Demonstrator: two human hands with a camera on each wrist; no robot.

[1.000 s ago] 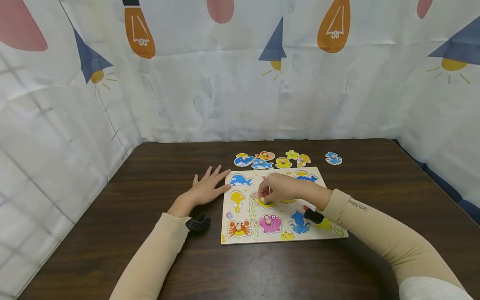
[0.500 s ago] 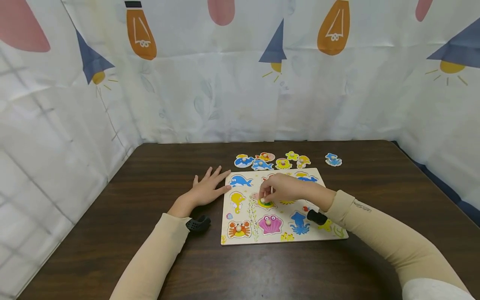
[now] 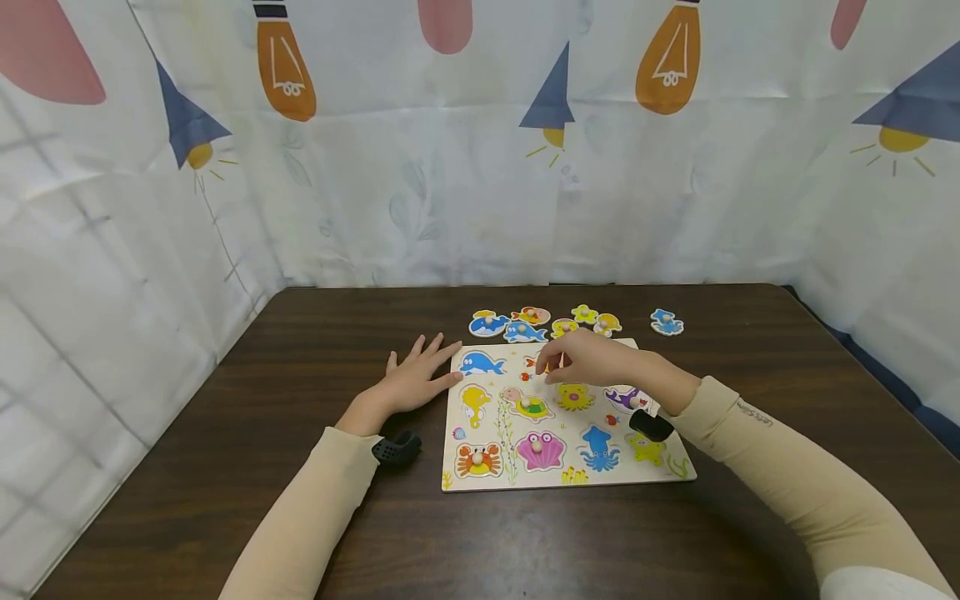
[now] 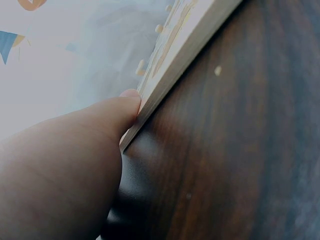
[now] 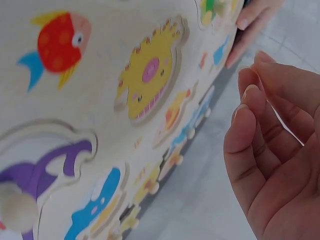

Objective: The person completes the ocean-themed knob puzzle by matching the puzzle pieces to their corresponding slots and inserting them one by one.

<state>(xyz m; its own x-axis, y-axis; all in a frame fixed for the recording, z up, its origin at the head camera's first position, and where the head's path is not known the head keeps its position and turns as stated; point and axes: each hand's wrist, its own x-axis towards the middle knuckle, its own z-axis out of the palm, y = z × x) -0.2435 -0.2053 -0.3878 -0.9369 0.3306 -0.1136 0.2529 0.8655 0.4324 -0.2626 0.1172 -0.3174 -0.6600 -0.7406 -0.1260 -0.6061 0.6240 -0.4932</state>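
Note:
A wooden peg puzzle board (image 3: pixel 491 423) with sea animals lies on the table. My left hand (image 3: pixel 411 379) rests beside it with fingers spread, thumb touching its left edge; the left wrist view shows the thumb (image 4: pixel 127 107) against that edge. My right hand (image 3: pixel 588 358) is over the upper middle of the board, fingers loosely bent. In the right wrist view, nothing is between the right hand's fingertips (image 5: pixel 245 102). The turtle piece (image 3: pixel 534 408) sits in its recess, knob up. Crab (image 3: pixel 480 468), pink clam (image 3: pixel 551 452) and purple (image 5: pixel 32 172) pieces also show knobs.
Behind the board lie several loose knobbed pieces, among them a whale (image 3: pixel 487 325), a blue fish (image 3: pixel 523 332) and a yellow star (image 3: pixel 584 313). A blue squid piece (image 3: pixel 667 322) lies apart at the right. A printed curtain (image 3: pixel 465 192) hangs behind the dark table (image 3: pixel 337 325).
My right hand has let go of the turtle piece, which stays in its recess, and has moved away from me and to the right. My left hand has not moved.

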